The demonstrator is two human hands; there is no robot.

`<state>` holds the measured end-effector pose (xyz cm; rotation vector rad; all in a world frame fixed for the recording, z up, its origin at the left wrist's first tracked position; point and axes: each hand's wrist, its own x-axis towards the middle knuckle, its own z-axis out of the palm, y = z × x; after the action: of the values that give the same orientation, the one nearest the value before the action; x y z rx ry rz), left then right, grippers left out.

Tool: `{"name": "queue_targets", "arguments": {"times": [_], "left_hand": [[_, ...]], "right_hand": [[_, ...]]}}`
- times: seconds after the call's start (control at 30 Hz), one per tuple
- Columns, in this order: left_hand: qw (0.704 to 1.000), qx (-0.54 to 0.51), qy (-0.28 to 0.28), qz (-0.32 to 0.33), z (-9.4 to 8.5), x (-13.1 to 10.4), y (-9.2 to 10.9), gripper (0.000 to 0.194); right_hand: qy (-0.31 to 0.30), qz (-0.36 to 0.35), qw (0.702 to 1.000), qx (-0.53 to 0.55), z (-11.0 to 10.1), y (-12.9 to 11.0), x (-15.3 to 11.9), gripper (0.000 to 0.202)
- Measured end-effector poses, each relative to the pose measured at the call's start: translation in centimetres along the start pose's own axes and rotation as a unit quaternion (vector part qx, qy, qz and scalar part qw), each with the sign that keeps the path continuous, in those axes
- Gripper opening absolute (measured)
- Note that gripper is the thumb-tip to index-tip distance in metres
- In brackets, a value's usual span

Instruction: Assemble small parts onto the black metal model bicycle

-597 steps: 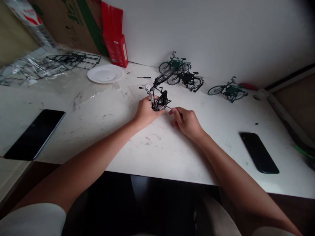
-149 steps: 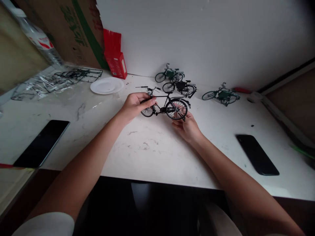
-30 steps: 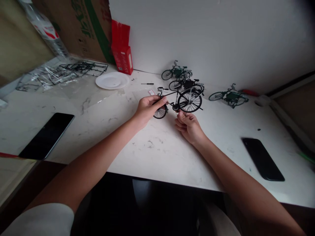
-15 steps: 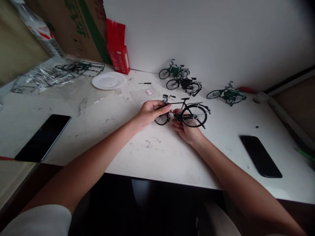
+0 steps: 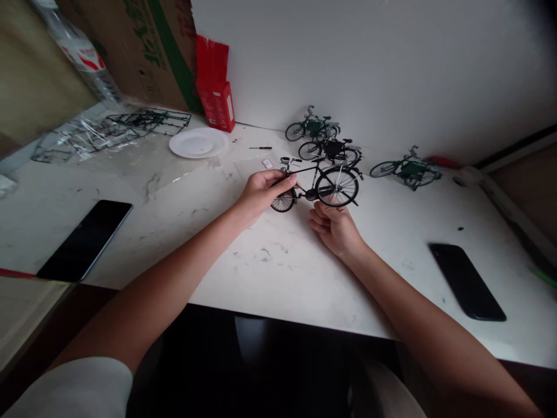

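A black model bicycle (image 5: pixel 337 186) is held above the white table, its handlebar at the left and its rear wheel at the right. My left hand (image 5: pixel 263 191) pinches it near the front fork, thumb on top. Just under the rear wheel is my right hand (image 5: pixel 335 226), with its fingers curled in; whether it grips a part of the bicycle is hidden. Behind stand a green model bicycle (image 5: pixel 312 125) and a black one (image 5: pixel 333 150) close together, and another green one (image 5: pixel 411 168) further right.
A phone (image 5: pixel 85 241) lies at the left and another phone (image 5: pixel 467 281) at the right. Towards the back are a white plate (image 5: pixel 199 143), a red box (image 5: pixel 220 107), a small screwdriver (image 5: pixel 261 148), plastic part frames (image 5: pixel 148 120) and a bottle (image 5: pixel 89 58).
The held bicycle has risen a little and its rear end has shifted left. My right hand now sits lower relative to the rear wheel, with its fingers more curled. The view has shifted slightly.
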<state>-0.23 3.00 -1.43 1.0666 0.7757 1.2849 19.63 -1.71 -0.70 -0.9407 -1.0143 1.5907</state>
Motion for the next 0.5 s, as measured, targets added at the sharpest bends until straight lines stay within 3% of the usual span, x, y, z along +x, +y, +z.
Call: {"name": "queue_targets", "arguments": {"times": [0.3, 0.4, 0.5], "left_hand": [[0.996, 0.01, -0.089, -0.028, 0.22, -0.78, 0.31, 0.034], [0.997, 0.008, -0.078, -0.011, 0.23, -0.61, 0.26, 0.035], [0.999, -0.005, -0.029, 0.015, 0.0, -0.14, 0.19, 0.036]], "right_hand": [[0.0, 0.014, 1.0, 0.0, 0.49, -0.29, -0.19, 0.055], [-0.019, 0.035, 0.999, -0.017, 0.73, -0.09, -0.48, 0.053], [-0.034, 0.034, 0.999, -0.02, 0.61, 0.1, -0.52, 0.049]]}}
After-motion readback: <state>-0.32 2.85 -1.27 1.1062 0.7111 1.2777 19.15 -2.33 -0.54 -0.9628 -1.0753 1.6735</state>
